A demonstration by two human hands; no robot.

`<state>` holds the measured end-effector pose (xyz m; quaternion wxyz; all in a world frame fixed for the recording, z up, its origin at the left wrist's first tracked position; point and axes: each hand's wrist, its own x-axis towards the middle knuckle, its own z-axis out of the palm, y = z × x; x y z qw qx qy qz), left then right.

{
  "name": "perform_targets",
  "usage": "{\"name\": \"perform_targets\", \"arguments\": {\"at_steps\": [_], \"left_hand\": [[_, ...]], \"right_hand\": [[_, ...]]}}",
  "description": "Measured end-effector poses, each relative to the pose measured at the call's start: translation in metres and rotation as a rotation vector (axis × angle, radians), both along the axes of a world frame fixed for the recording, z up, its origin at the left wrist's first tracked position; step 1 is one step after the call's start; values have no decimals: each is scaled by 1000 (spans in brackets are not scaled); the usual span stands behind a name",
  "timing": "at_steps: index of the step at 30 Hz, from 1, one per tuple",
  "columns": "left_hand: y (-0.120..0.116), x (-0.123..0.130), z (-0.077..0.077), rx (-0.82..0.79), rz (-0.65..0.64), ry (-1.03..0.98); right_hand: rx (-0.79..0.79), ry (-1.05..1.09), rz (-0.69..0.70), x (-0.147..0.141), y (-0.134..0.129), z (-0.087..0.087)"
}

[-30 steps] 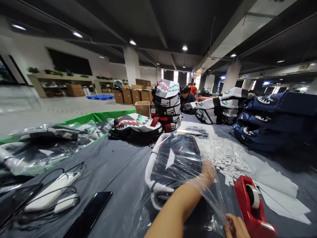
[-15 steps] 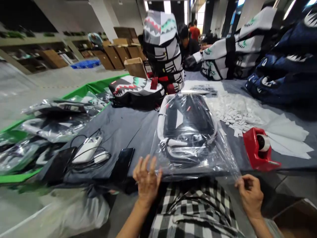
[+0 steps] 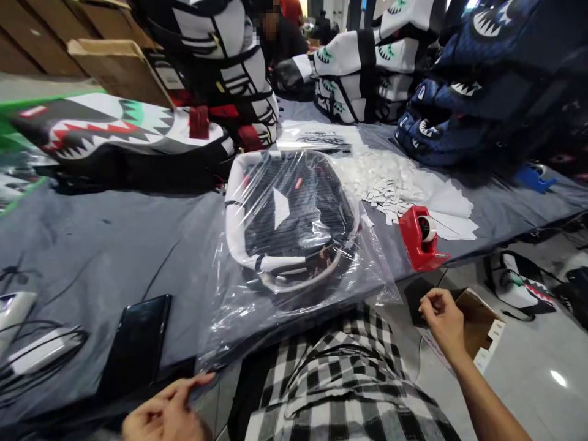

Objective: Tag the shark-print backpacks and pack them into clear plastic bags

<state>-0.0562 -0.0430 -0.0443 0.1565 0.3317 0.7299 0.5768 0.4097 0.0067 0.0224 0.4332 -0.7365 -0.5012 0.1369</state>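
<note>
1. Frame: 12 o'clock runs straight away from the person, across the table [image 3: 110, 245].
2. The backpack [image 3: 298, 226] lies flat on the table inside a clear plastic bag [image 3: 229, 312]. It's foreshortened and nearly as wide as it is deep, so I can't call its long axis. Slack film trails off it toward 6–7 o'clock, to the near table edge.
3. Left hand [image 3: 165, 410]: backpack sits at about 1 o'clock from it. Forefinger out straight, other fingers loosely bent, nothing visible in the grip. Fingertip is right by the film's near-left corner; contact, can't tell.
4. Right hand [image 3: 443, 315]: backpack at about 10 o'clock. Fingers curled in, thumb close to forefinger, nothing seen between; can't tell if they meet. It's past the table edge, above an open carton [image 3: 478, 324], with a gap to the film's near-right corner.
5. So the left is nearer the film. For the backpack body itself, neither hand clearly wins.
6. Neighbours: red tape dispenser [image 3: 411, 245] between 11 and 12 from the right hand; phone [image 3: 138, 343] around 11 from the left.
</note>
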Motion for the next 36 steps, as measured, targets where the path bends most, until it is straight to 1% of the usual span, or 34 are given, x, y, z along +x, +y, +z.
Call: {"name": "perform_targets", "arguments": {"at_steps": [2, 3, 4, 5, 6, 7, 8, 10, 11, 13, 15, 18, 20, 22, 24, 25, 26, 27, 28, 29, 30, 31, 32, 33, 34, 35, 36], "left_hand": [[12, -19, 10, 13, 8, -128], [21, -26, 17, -30, -42, -183], [31, -31, 25, -59, -65, -207], [41, -33, 35, -151, -119, -232], [50, -32, 44, -277, -229, -254], [58, -30, 53, -350, -255, -245], [64, -28, 60, -398, -281, -244], [74, -22, 67, -409, -368, -227], [76, -19, 67, -401, -404, -192], [78, -14, 63, -379, -398, -144], [77, -10, 56, -364, -366, -99], [76, -10, 50, -343, -311, -15], [79, -14, 50, -318, -263, 46], [84, -22, 50, -298, -252, 85], [87, -31, 50, -302, -295, 74], [86, -37, 49, -307, -328, 67], [83, -44, 48, -301, -356, 87], [79, -51, 45, -279, -373, 154], [73, -59, 42, -241, -382, 275], [67, -67, 39, -190, -398, 443], [61, -75, 36, -129, -432, 636], [55, -83, 34, -67, -491, 823], [50, -89, 31, -7, -574, 980], [47, -94, 30, 49, -667, 1093], [45, -96, 29, 91, -756, 1156], [45, -97, 29, 120, -821, 1170], [46, -95, 29, 123, -852, 1138]], "right_hand": [[-82, 202, 23, 2, 19, 10], [-132, 273, 65, 1, 31, 14], [-197, 310, 114, -2, 44, 17], [-270, 304, 160, -6, 55, 18], [-339, 256, 201, -10, 65, 19], [-389, 169, 233, -15, 73, 18], [-410, 59, 258, -20, 79, 17], [-378, -152, 283, -26, 87, 14], [-361, -217, 285, -27, 89, 12], [-358, -288, 275, -29, 94, 8], [-342, -327, 272, -30, 96, 5], [-215, -320, 321, -31, 100, 1], [-155, -189, 348, -27, 104, -5], [-168, 41, 370, -20, 107, -13], [-204, 238, 384, -12, 105, -21], [-200, 270, 374, -8, 103, -24], [-166, 239, 341, -3, 99, -27], [-102, 152, 298, 1, 94, -29], [-22, 27, 265, 6, 88, -30], [61, -119, 262, 11, 83, -31], [130, -265, 293, 16, 78, -31], [175, -388, 355, 20, 74, -30], [199, -473, 431, 24, 71, -29], [205, -517, 509, 27, 69, -27], [205, -524, 572, 28, 68, -25], [202, -500, 620, 28, 67, -22], [188, -448, 660, 27, 68, -18]]}}
